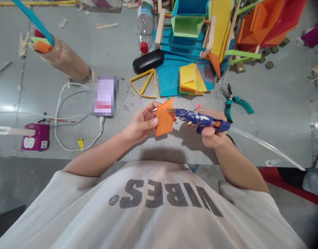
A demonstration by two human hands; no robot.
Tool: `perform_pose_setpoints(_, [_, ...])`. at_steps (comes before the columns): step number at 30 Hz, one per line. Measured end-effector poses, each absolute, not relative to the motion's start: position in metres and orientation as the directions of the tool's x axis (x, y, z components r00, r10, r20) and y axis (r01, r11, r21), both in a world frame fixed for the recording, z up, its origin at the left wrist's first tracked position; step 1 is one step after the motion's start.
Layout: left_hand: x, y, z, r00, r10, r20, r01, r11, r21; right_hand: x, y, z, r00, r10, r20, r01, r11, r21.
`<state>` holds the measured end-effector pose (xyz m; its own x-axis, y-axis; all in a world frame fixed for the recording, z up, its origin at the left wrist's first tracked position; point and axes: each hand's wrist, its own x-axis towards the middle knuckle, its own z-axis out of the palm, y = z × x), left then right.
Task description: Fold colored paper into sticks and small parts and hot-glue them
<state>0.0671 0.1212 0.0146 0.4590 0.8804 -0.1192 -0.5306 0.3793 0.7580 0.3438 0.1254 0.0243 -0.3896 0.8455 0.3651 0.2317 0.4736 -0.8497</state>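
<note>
One broad grey table [120,45]: extends beneath both hands and supports the materials.
Flat blue sheet [166,83]: beyond the hands; bears stacked yellow paper pieces [188,73], likely for easy reach.
Translucent glue stick [265,142]: projects from the rear of the blue, glue-spattered plastic glue gun [192,117].
Right hand [214,139]: wrapped around the gun body, presumably for aim.
Left hand [140,123]: thumb and fingers pinching the left side of the orange folded paper piece [164,121], seemingly leaving its remaining face exposed.
Orange piece: between both hands, above the table.
Brass-coloured pointed nozzle [170,111]: at the piece's upper part; contact cannot be confirmed.

Folded orange paper [164,121], blue glue gun [194,117], nozzle [171,111] at paper
</note>
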Motion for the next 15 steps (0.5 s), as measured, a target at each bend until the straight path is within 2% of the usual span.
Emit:
perform_pose_setpoints(3, [0.0674, 0.1215, 0.0125, 0.456, 0.882, -0.117, -0.514, 0.368, 0.775, 0.3413, 0.1247, 0.0268, -0.358, 0.841, 0.405, 0.152, 0.48, -0.864])
perform_pose_setpoints(7, [0.0669, 0.1211, 0.0091, 0.448, 0.886, -0.121, -0.484, 0.353, 0.801, 0.3405, 0.1243, 0.0286, -0.39, 0.84, 0.376, 0.15, 0.461, -0.875])
perform_pose_setpoints(13, [0.067, 0.1204, 0.0092, 0.458, 0.886, -0.073, -0.487, 0.319, 0.813, 0.3394, 0.126, 0.0268, -0.364, 0.819, 0.445, 0.113, 0.513, -0.851])
perform_pose_setpoints(15, [0.0671, 0.1201, 0.0103, 0.46, 0.884, -0.079, -0.484, 0.325, 0.812, 0.3401, 0.1264, 0.0268, -0.376, 0.824, 0.423, 0.143, 0.502, -0.853])
